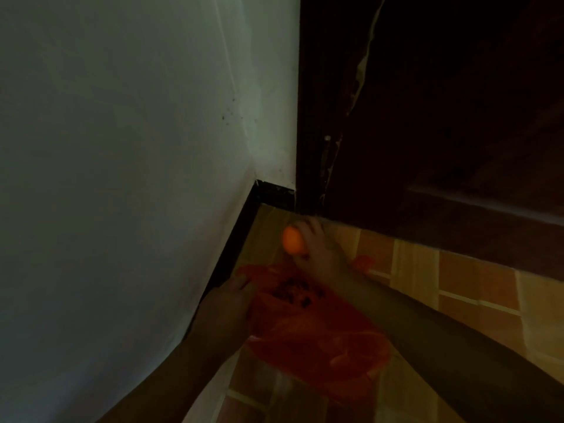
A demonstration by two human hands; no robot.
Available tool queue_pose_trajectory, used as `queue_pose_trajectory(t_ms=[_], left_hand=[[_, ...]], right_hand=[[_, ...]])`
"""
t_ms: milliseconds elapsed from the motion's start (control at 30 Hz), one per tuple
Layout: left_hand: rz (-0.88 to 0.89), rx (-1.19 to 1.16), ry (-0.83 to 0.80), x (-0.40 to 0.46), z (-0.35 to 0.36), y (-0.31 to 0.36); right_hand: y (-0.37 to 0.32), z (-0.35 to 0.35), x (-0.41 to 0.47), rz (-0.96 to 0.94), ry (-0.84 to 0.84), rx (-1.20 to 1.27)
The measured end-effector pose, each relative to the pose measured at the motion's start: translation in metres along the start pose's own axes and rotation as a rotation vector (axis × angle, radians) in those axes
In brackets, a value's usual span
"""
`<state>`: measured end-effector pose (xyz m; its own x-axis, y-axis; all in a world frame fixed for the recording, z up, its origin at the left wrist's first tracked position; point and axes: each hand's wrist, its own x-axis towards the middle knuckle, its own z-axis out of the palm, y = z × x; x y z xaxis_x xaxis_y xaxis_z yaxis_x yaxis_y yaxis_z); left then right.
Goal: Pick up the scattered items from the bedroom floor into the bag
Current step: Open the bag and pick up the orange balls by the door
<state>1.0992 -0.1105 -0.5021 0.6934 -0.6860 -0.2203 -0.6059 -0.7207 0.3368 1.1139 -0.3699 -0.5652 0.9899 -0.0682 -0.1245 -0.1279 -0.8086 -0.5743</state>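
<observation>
It is dim here in the corner; the right hand reaches toward the spot where the pale wall meets the dark wooden door, its fingers curled round a small orange ball held just above the tiled floor; the left hand grips the near edge of a red plastic bag, holding its mouth open close to the black skirting; the bag lies between the two forearms, dark specks showing inside it; a scrap of red lies on the tiles just beyond the right wrist.
</observation>
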Motion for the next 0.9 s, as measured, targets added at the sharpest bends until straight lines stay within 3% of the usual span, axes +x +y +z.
queue_pose_trajectory(t_ms=[100,300,433,567,667,733,800,900], left_hand=[[0.038,-0.034,0.058,0.004,0.003,0.002],[0.069,-0.074,0.129,0.016,-0.001,0.010],[0.094,-0.073,0.117,0.024,0.004,0.018],[0.088,-0.067,0.123,0.031,0.013,0.017],[0.065,-0.040,0.120,0.035,0.021,0.014],[0.067,-0.023,0.136,0.037,0.022,0.013],[0.066,-0.023,0.148,0.040,0.023,0.013],[0.041,-0.061,0.165,0.045,0.028,0.013]], right_hand=[[-0.015,-0.005,-0.047,-0.033,-0.002,0.089],[0.003,0.004,-0.108,-0.075,-0.241,-0.012],[0.009,-0.015,-0.113,-0.011,-0.073,-0.063],[0.029,-0.043,-0.103,0.197,0.006,-0.212],[0.041,-0.049,-0.098,0.459,-0.071,-0.294],[0.044,-0.051,-0.096,0.580,-0.218,-0.311],[0.047,-0.049,-0.097,0.641,-0.343,-0.293],[0.059,-0.040,-0.101,0.608,-0.303,-0.217]])
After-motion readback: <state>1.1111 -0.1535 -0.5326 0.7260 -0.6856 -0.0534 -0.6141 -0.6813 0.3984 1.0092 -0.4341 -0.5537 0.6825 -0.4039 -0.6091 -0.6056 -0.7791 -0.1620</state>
